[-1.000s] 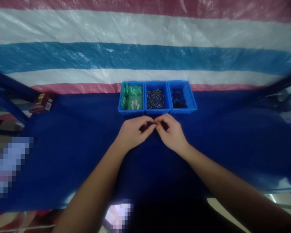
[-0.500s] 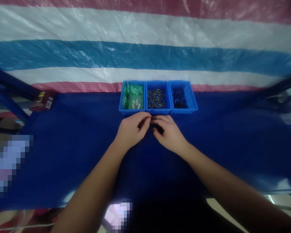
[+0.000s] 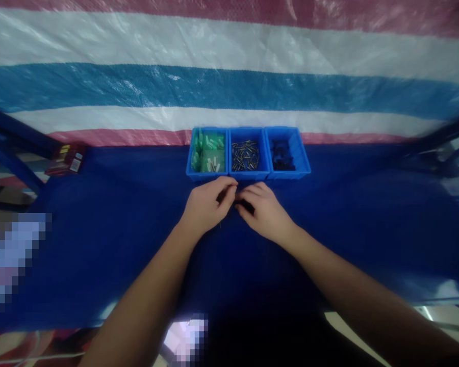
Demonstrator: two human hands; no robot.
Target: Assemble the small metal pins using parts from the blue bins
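My left hand (image 3: pixel 208 204) and my right hand (image 3: pixel 264 210) meet just in front of three blue bins. The left fingers are pinched together, and the right fingers curl inward close to them. Whatever lies between the fingertips is dark and too small to make out. Below the left palm a thin tip shows faintly. The left bin (image 3: pixel 188 171) holds green packets and small pale pieces. Slim brass-coloured metal pins (image 3: pixel 245 155) lie loose in the middle bin (image 3: pixel 248 176). Black parts (image 3: pixel 283 155) sit in the right bin (image 3: pixel 304 160).
The bins stand on a dark blue table (image 3: pixel 118 229) against a striped plastic sheet (image 3: pixel 229 86). At the back left is a dark red box (image 3: pixel 66 159). Blue frame posts (image 3: pixel 13 148) rise at the left side. A blurred-out bright patch (image 3: pixel 185 339) shows below the front edge.
The right fingers have shifted slightly, with the thumb moving left toward the left fingertips. My left hand stays nearly still.
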